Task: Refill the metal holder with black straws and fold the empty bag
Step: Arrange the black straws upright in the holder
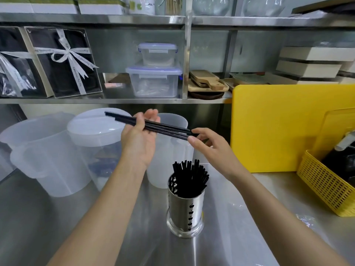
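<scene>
A perforated metal holder [185,206] stands on the steel counter, front centre, with a bunch of black straws [190,174] upright in it. Above it I hold a small bundle of black straws [167,129] lying almost level. My left hand [139,140] grips the bundle near its left end. My right hand [206,145] pinches its right end between thumb and fingers. A clear plastic bag [238,208] seems to lie flat on the counter under my right forearm; only faint glints of it show.
Translucent plastic pitchers [48,156] and a lidded tub [98,131] stand behind and left of the holder. A yellow cutting board [278,127] leans at the right, with a yellow basket [326,187] before it. A steel shelf [115,100] with boxes runs overhead.
</scene>
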Motion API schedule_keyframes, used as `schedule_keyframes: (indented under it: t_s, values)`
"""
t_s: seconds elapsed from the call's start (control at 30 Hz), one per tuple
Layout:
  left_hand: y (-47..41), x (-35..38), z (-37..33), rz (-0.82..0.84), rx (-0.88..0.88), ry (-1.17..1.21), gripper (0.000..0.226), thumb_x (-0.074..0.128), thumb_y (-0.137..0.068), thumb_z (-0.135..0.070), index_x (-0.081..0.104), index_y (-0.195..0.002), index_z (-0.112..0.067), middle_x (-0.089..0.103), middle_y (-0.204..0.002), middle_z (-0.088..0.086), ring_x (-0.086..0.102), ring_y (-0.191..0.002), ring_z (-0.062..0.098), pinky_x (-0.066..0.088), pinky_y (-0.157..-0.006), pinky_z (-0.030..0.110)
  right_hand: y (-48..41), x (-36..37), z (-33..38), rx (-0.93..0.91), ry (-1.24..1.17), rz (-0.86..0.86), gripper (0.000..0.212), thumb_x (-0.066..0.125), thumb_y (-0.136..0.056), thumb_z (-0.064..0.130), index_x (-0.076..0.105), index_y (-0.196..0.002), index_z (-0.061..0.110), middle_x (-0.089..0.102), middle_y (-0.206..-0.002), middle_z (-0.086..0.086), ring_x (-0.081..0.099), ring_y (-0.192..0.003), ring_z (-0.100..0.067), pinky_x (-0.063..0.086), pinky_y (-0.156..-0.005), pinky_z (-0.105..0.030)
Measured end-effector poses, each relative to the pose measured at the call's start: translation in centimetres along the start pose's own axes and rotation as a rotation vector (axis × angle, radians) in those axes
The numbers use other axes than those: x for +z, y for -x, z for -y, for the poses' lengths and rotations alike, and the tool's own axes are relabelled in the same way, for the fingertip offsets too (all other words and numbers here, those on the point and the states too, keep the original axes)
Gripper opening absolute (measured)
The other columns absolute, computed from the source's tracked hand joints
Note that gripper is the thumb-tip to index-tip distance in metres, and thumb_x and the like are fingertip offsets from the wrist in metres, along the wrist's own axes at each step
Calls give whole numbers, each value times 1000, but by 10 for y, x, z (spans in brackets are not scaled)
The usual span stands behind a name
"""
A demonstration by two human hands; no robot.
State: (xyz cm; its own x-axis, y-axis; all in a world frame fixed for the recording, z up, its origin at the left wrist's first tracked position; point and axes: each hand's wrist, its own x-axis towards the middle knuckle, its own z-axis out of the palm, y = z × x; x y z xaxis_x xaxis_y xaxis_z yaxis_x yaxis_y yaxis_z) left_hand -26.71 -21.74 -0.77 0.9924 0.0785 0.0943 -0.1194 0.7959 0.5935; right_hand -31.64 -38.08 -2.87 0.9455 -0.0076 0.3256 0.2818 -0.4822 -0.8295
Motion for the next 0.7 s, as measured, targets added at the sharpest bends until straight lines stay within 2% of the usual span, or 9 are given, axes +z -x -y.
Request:
schedule_keyframes:
  t_s: [0.1, 0.17, 0.23, 0.33, 0.43, 0.5, 0.57, 0.63, 0.7]
  values:
    - [5, -3, 13, -147, -198, 233, 24, 32, -98, -9, 52, -87, 0, 59, -85, 9, 61, -86, 17, 40, -105, 40, 7, 4, 2, 17, -215, -20, 37, 59, -85, 36, 55, -116, 17, 57, -72, 6, 54, -61, -2, 38, -55, -13]
    - [19, -2, 30, -150, -339, 267, 24, 32, -98, -8, 52, -87, 1, 59, -86, 11, 60, -84, 18, 44, -97, 41, 9, 11, 6, -11, -380, -75, 21, 63, -85, 24, 60, -102, 12, 56, -61, 12, 49, -49, -1, 36, -47, -11]
    - [34, 1, 44, -104, -460, 237, 25, 34, -98, -11, 54, -87, 1, 59, -86, 12, 60, -85, 21, 46, -90, 39, 9, 16, 10, -66, -455, -175, 6, 61, -86, 13, 62, -81, 11, 57, -51, 14, 49, -46, 0, 36, -46, -9]
    - [44, 0, 48, -100, -556, 71, 23, 44, -94, -18, 57, -93, 1, 62, -95, 15, 61, -92, 24, 50, -85, 35, 7, 14, 13, -142, -385, -328, 25, 56, -89, 10, 58, -64, 15, 56, -45, 16, 49, -46, 2, 36, -48, -8]
    - [38, -15, 39, -189, -495, -92, 22, 49, -91, -23, 54, -93, -2, 62, -98, 15, 61, -95, 25, 48, -89, 36, 2, -3, 15, -167, -340, -396, 28, 53, -90, 11, 56, -62, 13, 52, -42, 15, 45, -44, 0, 35, -46, -11]
    - [28, -30, 34, -279, -359, -287, 13, 49, -91, -20, 53, -85, -9, 62, -91, 10, 61, -89, 22, 49, -85, 34, -1, -18, 16, -178, -308, -409, 29, 52, -90, 12, 56, -61, 9, 48, -40, 14, 42, -42, -2, 33, -44, -12]
    - [21, -44, 30, -332, -195, -522, 11, 47, -89, -12, 54, -81, -15, 63, -91, 8, 61, -90, 21, 48, -86, 32, -4, -29, 16, -171, -191, -344, 32, 52, -90, 16, 55, -60, 5, 45, -43, 11, 38, -44, -5, 32, -46, -17]
    - [19, -55, 29, -283, -65, -714, 12, 49, -86, -8, 55, -81, -17, 64, -95, 11, 62, -91, 21, 47, -85, 30, -6, -28, 12, -100, -14, -222, 35, 53, -89, 20, 54, -62, -2, 42, -48, 3, 36, -44, -8, 31, -46, -21]
    - [18, -62, 34, -164, -2, -896, 10, 54, -84, -9, 57, -83, -18, 64, -90, 7, 61, -89, 21, 47, -81, 26, -6, -19, 4, 13, 97, -93, 35, 56, -88, 22, 52, -61, 0, 41, -49, 1, 36, -38, -7, 30, -41, -18]
